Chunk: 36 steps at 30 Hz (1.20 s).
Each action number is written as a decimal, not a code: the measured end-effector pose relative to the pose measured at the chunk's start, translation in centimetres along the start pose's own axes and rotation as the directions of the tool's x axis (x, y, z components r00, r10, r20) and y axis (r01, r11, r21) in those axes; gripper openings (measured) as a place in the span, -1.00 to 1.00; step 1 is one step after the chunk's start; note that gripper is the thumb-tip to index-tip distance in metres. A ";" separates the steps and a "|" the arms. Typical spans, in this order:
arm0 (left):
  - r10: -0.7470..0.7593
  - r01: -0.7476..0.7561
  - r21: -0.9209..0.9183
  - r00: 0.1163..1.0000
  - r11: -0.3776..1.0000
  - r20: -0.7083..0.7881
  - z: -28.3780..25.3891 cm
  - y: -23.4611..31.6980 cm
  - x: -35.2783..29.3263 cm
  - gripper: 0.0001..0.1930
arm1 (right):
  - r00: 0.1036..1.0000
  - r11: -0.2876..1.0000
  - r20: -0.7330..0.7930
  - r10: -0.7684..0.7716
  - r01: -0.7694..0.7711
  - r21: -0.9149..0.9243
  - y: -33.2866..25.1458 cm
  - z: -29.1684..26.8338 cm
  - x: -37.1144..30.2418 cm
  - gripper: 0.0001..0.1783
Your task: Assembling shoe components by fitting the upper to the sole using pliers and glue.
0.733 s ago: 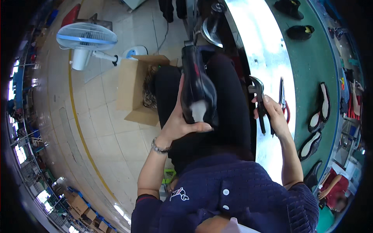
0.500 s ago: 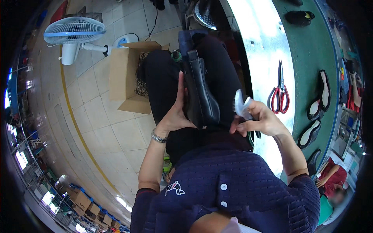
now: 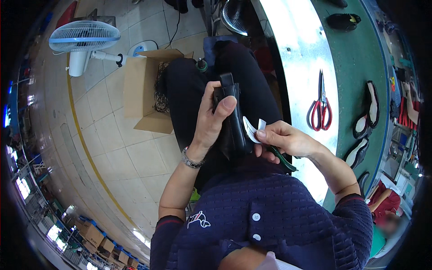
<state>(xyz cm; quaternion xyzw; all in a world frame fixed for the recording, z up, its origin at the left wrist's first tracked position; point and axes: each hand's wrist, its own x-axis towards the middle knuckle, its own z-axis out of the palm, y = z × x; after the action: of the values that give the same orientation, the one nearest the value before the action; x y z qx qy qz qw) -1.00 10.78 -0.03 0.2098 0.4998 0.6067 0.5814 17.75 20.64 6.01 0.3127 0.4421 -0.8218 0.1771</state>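
Gripping black shoe [image 3: 231, 121], left hand [image 3: 211, 121] clasps it; right hand [image 3: 281, 139] pinches white piece [image 3: 252, 128] beside

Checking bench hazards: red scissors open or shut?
Shut. The red-handled scissors lie flat on the metal bench strip, blades together in one point, handle loops side by side.

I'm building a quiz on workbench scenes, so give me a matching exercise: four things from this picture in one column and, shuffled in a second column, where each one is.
Things:
1. black shoe
2. red-handled scissors
3. white paper piece
4. cardboard box

Places:
A. on the tiled floor beside the fan
B. gripped in the left hand
C. lying on the shiny metal bench strip
D. pinched in the right hand

Pairs: 1-B, 2-C, 3-D, 4-A
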 end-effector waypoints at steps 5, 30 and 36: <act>0.137 -0.123 0.195 0.988 0.973 -0.065 0.1 -1.4 -0.1 -0.56 | 0.999 0.983 0.027 0.044 -0.039 -0.181 -1.5 0.0 0.0 -0.37; 0.155 -0.148 0.101 0.986 0.984 -0.064 -1.2 -1.3 3.0 -0.65 | 0.536 0.440 -0.437 -0.722 -0.132 -0.888 0.9 -5.6 0.8 -0.53; 0.064 -0.057 0.095 0.996 0.994 -0.067 -0.1 -0.6 2.7 -0.64 | 0.749 0.558 -0.270 -0.605 0.156 -0.815 -1.9 2.3 2.7 -0.12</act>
<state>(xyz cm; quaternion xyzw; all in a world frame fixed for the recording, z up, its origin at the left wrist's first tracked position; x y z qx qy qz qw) -1.45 13.13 -1.50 0.2302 0.5409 0.6073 0.5344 13.84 19.76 6.31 0.3131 0.8288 -0.4628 -0.0290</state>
